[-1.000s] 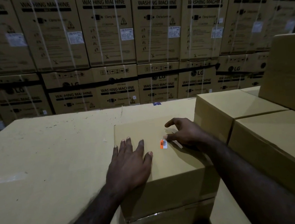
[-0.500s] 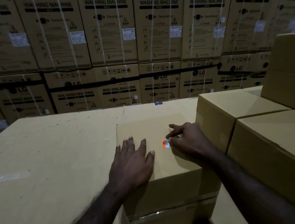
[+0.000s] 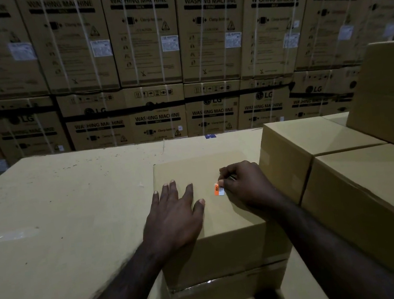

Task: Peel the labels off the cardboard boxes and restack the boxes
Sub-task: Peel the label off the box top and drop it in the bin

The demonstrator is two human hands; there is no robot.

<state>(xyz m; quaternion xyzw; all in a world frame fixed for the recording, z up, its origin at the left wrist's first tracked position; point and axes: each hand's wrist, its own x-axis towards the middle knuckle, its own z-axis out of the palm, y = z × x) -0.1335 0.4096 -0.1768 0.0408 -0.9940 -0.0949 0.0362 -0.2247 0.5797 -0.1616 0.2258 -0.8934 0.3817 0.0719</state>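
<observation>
Small orange-and-white paper label (image 3: 219, 190) mid-frame on plain brown cardboard box (image 3: 193, 172) | left hand (image 3: 174, 216) flat, pressing box | right hand (image 3: 242, 186) pinching label edge | risk: fast pull may tear label.

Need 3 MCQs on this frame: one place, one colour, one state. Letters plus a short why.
1. Where is the label?
A. on top of the box under the hands
B. on that box's front side
C. on the box to the right

2. What colour is the label?
A. blue and yellow
B. orange and white
C. green

3. What is the left hand doing?
A. pinching the label
B. lifting the box
C. resting flat on the box

Answers: 1 A, it sits on the top face; 2 B, an orange strip beside a white part; 3 C, fingers straight, while the right hand pinches the label's edge.
</observation>
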